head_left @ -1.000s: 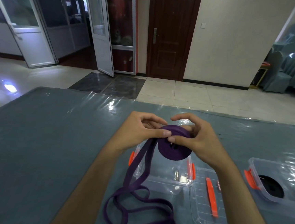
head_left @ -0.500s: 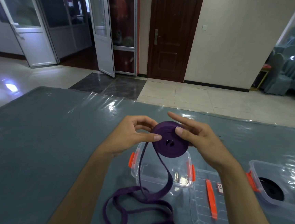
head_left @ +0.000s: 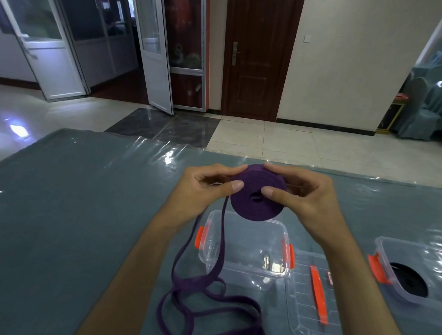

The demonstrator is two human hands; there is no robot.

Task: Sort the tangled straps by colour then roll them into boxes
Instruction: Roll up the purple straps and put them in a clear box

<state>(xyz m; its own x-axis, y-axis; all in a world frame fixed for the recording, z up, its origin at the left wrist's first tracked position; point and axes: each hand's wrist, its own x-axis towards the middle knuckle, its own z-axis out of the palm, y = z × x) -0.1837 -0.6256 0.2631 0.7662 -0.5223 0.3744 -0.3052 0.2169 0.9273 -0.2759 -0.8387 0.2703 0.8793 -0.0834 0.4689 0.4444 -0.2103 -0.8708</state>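
Both hands on the purple strap roll (head_left: 259, 194), held up in the air above the open clear box (head_left: 245, 247). Left hand (head_left: 204, 190) pinches the roll's left edge: thumb on the near face, index finger over the top rim. Right hand (head_left: 302, 198) grips the right side: thumb pressed on the near face just beside the centre hole, fingers curled round behind. Roll is tilted, flat face toward me.

Loose strap tail (head_left: 204, 280) hangs from the roll's left side below my left thumb, drops past the box's left wall, then lies in several overlapping loops on the table (head_left: 63, 220) near my left forearm. Runs out of view at the bottom edge.

Clear box has orange latches on both short sides, nothing visible inside. Its lid (head_left: 309, 303) lies flat just to the right, touching or nearly so, orange handle (head_left: 318, 293) on top. Second clear box (head_left: 419, 275) sits further right, well apart, with a rolled black strap (head_left: 409, 278) inside.

Table is grey cloth under a glossy clear plastic sheet.
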